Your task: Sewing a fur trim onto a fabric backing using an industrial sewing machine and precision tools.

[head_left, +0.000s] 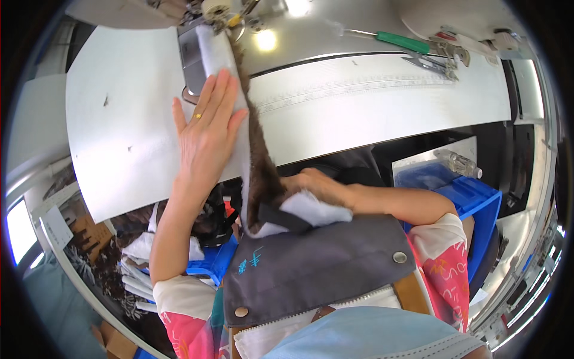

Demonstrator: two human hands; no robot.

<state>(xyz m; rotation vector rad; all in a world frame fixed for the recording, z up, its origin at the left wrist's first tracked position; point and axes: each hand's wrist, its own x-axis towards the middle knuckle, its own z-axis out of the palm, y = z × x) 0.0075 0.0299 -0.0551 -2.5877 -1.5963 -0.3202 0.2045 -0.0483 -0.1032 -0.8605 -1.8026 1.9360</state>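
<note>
A long strip of fur fabric (258,146), brown pile on one side and white backing on the other, runs from a sewing machine's presser foot (232,23) down over the table edge toward my lap. My left hand (206,128) lies flat on the white backing, fingers stretched out and pointing at the machine; a ring is on one finger. Below the table's front edge, my right hand (320,186) is closed on the hanging part of the fabric, its fingertips partly hidden. A dark piece (281,218) shows at the strip's folded lower end.
On the white table (359,113) a clear ruler (353,84) lies right of the strip. Behind it are a green-handled screwdriver (402,42) and metal scissors (430,64). A blue bin (478,200) with a plastic bottle (459,163) stands right; fur pieces (134,218) lie lower left.
</note>
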